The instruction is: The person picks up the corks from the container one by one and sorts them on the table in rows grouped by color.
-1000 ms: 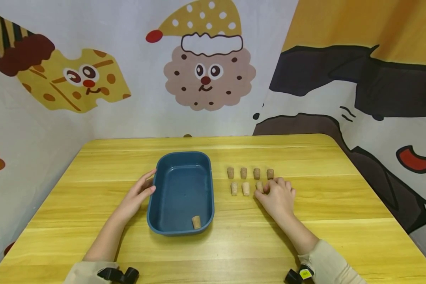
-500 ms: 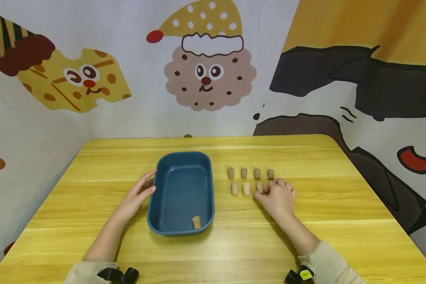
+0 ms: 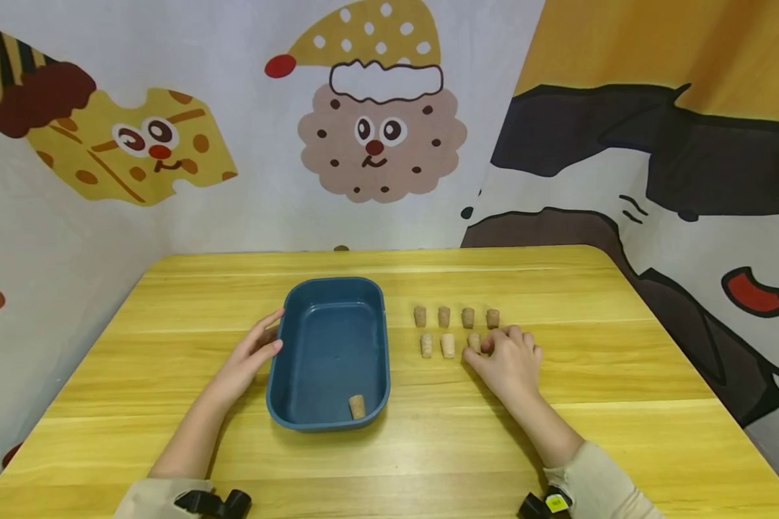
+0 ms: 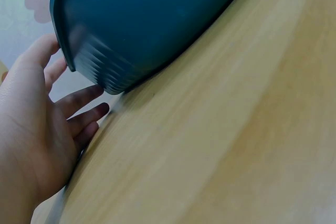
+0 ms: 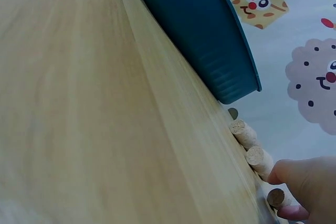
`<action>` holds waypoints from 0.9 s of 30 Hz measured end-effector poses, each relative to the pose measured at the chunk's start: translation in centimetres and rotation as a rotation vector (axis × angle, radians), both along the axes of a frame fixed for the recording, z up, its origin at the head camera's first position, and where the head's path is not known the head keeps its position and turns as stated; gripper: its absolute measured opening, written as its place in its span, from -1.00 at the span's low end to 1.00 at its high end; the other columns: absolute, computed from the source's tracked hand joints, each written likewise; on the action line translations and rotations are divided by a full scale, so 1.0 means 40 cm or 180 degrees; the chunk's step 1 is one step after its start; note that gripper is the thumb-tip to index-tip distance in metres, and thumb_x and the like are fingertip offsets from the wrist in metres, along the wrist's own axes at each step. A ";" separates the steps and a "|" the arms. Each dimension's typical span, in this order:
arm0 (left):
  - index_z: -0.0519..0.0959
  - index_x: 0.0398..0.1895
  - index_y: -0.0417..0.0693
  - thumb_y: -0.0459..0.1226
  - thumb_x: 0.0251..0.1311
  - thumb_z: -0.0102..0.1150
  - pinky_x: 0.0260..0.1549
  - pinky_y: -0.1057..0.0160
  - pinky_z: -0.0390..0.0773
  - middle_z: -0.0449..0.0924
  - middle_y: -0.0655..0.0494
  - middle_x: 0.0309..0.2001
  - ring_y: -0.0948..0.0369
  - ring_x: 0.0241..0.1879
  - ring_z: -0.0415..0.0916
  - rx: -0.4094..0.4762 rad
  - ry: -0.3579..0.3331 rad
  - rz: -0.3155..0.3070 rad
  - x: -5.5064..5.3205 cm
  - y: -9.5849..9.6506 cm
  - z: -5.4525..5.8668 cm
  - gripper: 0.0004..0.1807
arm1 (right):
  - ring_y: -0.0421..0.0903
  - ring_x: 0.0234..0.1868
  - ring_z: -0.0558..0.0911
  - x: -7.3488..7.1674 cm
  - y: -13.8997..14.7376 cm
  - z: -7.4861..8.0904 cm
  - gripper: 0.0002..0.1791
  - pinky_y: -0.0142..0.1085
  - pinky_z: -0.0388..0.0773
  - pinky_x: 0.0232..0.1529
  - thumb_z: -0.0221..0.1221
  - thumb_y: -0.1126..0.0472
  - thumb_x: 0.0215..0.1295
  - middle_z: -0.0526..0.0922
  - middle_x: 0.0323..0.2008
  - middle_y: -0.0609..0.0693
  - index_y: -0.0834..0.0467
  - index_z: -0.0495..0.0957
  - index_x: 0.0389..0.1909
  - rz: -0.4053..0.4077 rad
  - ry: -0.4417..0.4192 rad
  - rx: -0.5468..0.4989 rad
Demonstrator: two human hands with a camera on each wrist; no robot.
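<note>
A blue rectangular plastic bin (image 3: 334, 346) stands on the table, and one tan cork stopper (image 3: 358, 406) lies inside near its front right corner. My left hand (image 3: 243, 360) touches the bin's left side with loosely extended fingers, the thumb by the rim. To the right of the bin lie two rows of corks. My right hand (image 3: 509, 360) pinches the right-hand cork (image 3: 474, 342) of the front row between thumb and finger, still at table level. In the right wrist view this cork (image 5: 278, 198) shows between thumb and fingertip. Part of it is hidden by the hand.
Two lighter corks, one speckled (image 3: 426, 346) and one pale (image 3: 448, 346), lie left of the right hand. A back row of several brown corks (image 3: 444, 317) lies behind them. The wooden table (image 3: 389, 468) backs onto a wall covering (image 3: 234, 223) with cartoon prints.
</note>
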State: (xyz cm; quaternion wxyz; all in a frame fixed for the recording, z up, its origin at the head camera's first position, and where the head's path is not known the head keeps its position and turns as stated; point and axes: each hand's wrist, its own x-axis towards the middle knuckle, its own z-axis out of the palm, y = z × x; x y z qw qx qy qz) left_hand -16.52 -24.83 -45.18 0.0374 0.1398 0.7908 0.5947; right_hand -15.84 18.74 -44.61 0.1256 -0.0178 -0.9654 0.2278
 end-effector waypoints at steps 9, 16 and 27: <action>0.07 0.50 0.09 -0.19 0.44 -0.05 0.18 -0.24 0.13 0.12 -0.27 0.38 -0.16 0.34 0.08 -0.0006 -0.0019 -0.0018 0.001 -0.001 0.000 -0.39 | 0.13 -0.23 0.31 0.000 0.000 0.003 -0.69 -0.04 0.11 -0.27 0.29 -0.09 0.02 0.47 -0.25 0.12 0.06 0.50 -0.55 -0.0013 -0.0042 -0.0002; 0.07 0.51 0.10 -0.19 0.44 -0.05 0.18 -0.25 0.13 0.13 -0.26 0.38 -0.16 0.34 0.09 -0.0017 -0.0020 -0.0019 0.000 -0.003 0.001 -0.39 | 0.19 -0.10 0.35 0.001 -0.012 0.055 -0.69 0.06 0.14 -0.14 0.29 -0.02 0.04 0.49 -0.14 0.17 0.16 0.58 -0.41 0.0132 0.0546 -0.0076; 0.08 0.50 0.10 -0.19 0.44 -0.04 0.17 -0.23 0.16 0.15 -0.25 0.37 -0.15 0.33 0.12 -0.0009 -0.0002 -0.0033 -0.007 -0.002 -0.001 -0.39 | -0.02 -0.06 0.34 -0.001 -0.148 0.198 -0.74 -0.04 0.15 -0.01 0.43 0.04 0.02 0.47 -0.15 -0.07 0.01 0.64 -0.29 0.1797 0.0936 -0.0224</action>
